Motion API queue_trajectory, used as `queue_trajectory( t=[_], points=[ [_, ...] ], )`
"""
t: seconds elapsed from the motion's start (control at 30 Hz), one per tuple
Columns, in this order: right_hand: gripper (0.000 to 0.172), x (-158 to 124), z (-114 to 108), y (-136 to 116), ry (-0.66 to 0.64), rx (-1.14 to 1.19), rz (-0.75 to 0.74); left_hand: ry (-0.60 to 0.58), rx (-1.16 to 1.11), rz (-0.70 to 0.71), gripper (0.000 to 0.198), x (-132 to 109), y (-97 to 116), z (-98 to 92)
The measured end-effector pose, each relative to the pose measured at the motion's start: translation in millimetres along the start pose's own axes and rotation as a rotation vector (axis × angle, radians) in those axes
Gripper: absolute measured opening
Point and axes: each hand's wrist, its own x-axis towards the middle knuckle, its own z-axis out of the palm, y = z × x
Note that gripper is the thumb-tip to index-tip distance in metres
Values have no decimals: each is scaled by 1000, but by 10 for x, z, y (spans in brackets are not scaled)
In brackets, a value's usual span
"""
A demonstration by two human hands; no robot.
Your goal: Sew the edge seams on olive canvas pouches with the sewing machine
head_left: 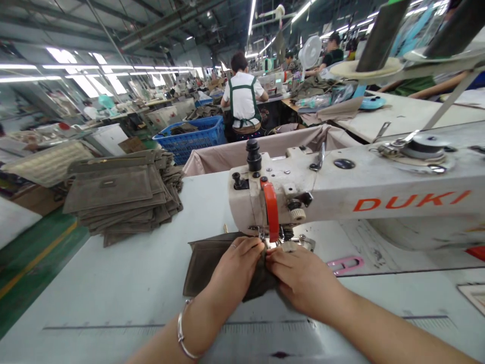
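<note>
A dark olive fabric piece (206, 263) lies flat on the pale worktable (113, 293) under the head of a white DUKI sewing machine (341, 192). My left hand (237, 268), with a silver bangle on the wrist, presses the fabric with its fingertips pinched at the presser foot (273, 241). My right hand (303, 278) lies on the fabric's right side, its fingers curled and pinching the edge close to the needle. The two hands' fingertips almost touch.
A stack of similar olive fabric pieces (125, 194) sits at the table's far left. Pink scissors (346, 264) lie right of the needle. A blue basket (193, 135) and a seated worker in a white shirt (242, 98) are beyond. Thread spools (379, 40) stand top right.
</note>
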Motion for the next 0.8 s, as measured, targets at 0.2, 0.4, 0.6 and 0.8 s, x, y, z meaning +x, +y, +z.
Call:
queue_trajectory(
  t=[0.2, 0.4, 0.6, 0.8],
  points=[
    [19, 13, 31, -16, -13, -9, -7, -23, -48, 76, 24, 30, -86, -49],
    [18, 0, 66, -51, -35, -15, -2, -36, -40, 54, 23, 29, -133, -48],
    [21, 20, 46, -49, -41, -15, -19, -70, -55, 45, 24, 58, -148, -75],
    [21, 15, 105, -74, -30, 4, -25, -83, -52, 47, 25, 47, -131, -82]
  ],
)
